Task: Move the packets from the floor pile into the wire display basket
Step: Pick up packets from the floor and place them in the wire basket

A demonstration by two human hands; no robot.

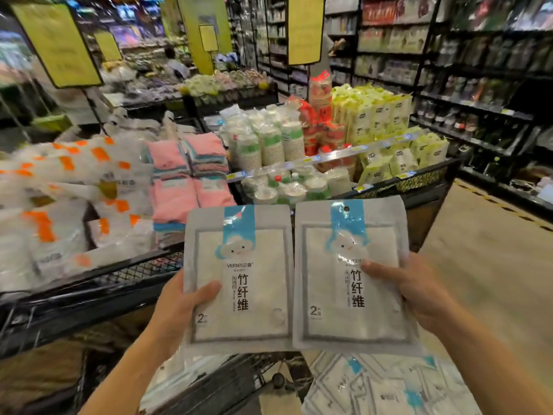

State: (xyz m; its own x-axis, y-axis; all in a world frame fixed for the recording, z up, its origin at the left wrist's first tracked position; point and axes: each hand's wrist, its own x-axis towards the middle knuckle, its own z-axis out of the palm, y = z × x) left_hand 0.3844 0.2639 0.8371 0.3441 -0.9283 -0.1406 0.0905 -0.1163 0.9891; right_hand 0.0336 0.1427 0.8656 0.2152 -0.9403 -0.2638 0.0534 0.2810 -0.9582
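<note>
I hold two flat white packets with a blue cloud print, side by side in front of me. My left hand (pixel 179 307) grips the left packet (pixel 239 280) at its lower left edge, thumb on the front. My right hand (pixel 416 289) grips the right packet (pixel 353 274) at its right edge, thumb on the front. Both packets hang over the near rim of the black wire display basket (pixel 119 280). The floor pile of the same packets (pixel 389 387) lies below, at the bottom right.
The basket holds white packs with orange marks (pixel 59 187) and stacked pink and blue cloths (pixel 188 175). Behind stand paper cup sleeves (pixel 269 142) and yellow-green packs (pixel 380 115). Dark shelves (pixel 478 85) line the right side of the tan floor aisle (pixel 490 241). Yellow signs hang above.
</note>
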